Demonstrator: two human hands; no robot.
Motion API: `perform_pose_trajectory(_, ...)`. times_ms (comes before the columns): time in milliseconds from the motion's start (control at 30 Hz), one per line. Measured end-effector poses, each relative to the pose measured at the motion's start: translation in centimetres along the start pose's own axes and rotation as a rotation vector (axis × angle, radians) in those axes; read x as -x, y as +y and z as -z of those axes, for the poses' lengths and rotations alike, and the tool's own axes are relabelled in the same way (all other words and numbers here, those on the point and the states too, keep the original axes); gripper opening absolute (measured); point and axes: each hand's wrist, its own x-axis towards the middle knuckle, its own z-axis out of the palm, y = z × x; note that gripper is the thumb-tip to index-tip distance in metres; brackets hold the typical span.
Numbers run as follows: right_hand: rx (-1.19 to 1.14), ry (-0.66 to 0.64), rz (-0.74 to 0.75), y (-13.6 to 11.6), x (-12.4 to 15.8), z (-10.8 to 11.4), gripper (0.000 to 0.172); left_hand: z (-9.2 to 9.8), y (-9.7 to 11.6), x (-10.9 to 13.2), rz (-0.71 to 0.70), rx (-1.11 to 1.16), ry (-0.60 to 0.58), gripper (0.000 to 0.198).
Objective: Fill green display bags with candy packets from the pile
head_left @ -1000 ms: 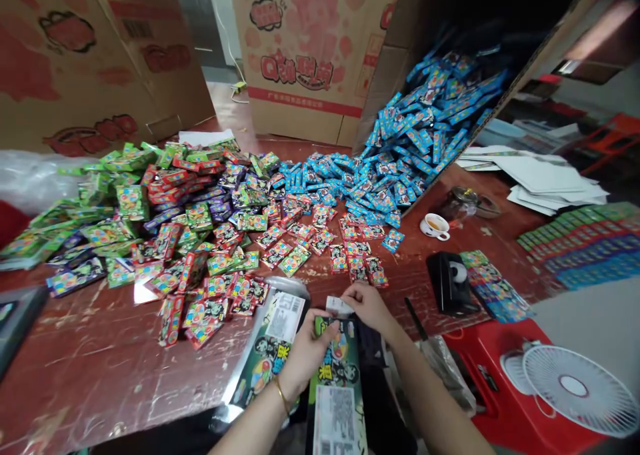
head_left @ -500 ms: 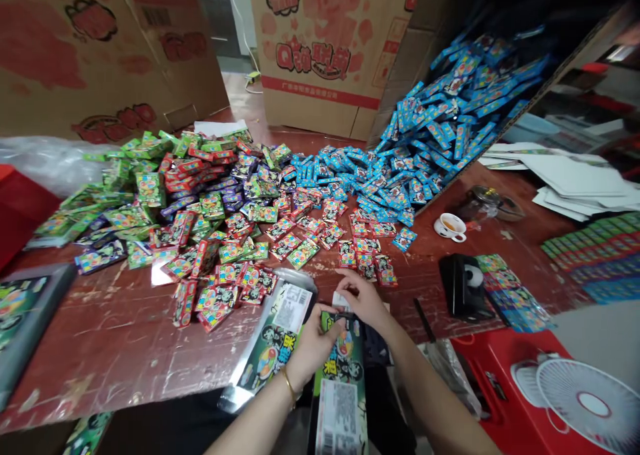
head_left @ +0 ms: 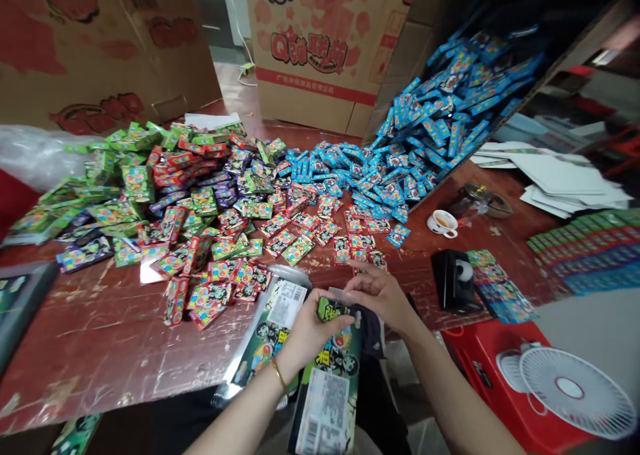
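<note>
My left hand [head_left: 317, 332] grips the upper part of a long, dark green candy package [head_left: 327, 382], its thumb lying across the printed front. The package stands tilted over my lap, with a white barcode label low on it. My right hand [head_left: 383, 298] is at the package's top edge, fingers bent and thumb near the index finger, beside a small clear flap [head_left: 340, 295]. What those fingertips pinch is too small to make out. A second green package [head_left: 265, 338] with shiny silver edges lies to the left, at the table's front edge.
Small green, red and purple candy packets [head_left: 200, 202] are heaped across the table [head_left: 120, 348]. Blue packets [head_left: 400, 168] spill from a tipped carton. On the right are a cup [head_left: 442, 222], a black tape dispenser [head_left: 453, 282], packet rows [head_left: 595, 248] and a white fan [head_left: 575, 392].
The held package's top has tilted slightly right and its lower end has swung left. My right hand's fingers have drawn closer together at the top edge. The view has shifted a little.
</note>
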Motion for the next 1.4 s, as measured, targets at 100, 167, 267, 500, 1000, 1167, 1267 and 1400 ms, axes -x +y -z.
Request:
perform_pose_trajectory(100,0.024,-0.009,-0.001,-0.4,0.1,-0.3,0.054,0.1,1.3,-0.2,-0.028,-0.047,-0.017,0.033)
perform_pose_trajectory(167,0.024,0.01,-0.012,-0.4,0.3,-0.6,0.053,0.1,2.0,0.0,-0.013,-0.065,-0.027,0.031)
perform_pose_trajectory(267,-0.12,0.077,-0.047,-0.2,0.5,-1.2,0.058,-0.2,2.8,0.3,-0.054,-0.052,0.012,0.036)
perform_pose_trajectory(500,-0.673,0.147,-0.437,0.4,0.0,-2.9,0.043,-0.2,2.9,-0.2,-0.094,0.084,0.204,0.031)
perform_pose_trajectory(1000,0.082,-0.03,0.059,-6.7,6.0,-3.4,0.069,5.6,9.7,6.2,-0.457,-0.697,-0.141,0.044)
perform_pose_trajectory(1167,-0.141,0.18,0.145,-5.8,2.5,-5.0,0.045,5.7,7.7,7.8,-0.238,-0.298,0.001,0.048)
perform_pose_trajectory(1267,-0.097,0.513,0.405,-3.0,3.0,-7.7,0.044,6.1,5.5,8.7,-0.227,-0.181,0.147,0.06)
perform_pose_trajectory(1400,-0.072,0.513,0.524,0.5,5.4,-12.2,0.051,6.8,3.3,10.4,-0.126,-0.057,0.173,0.059)
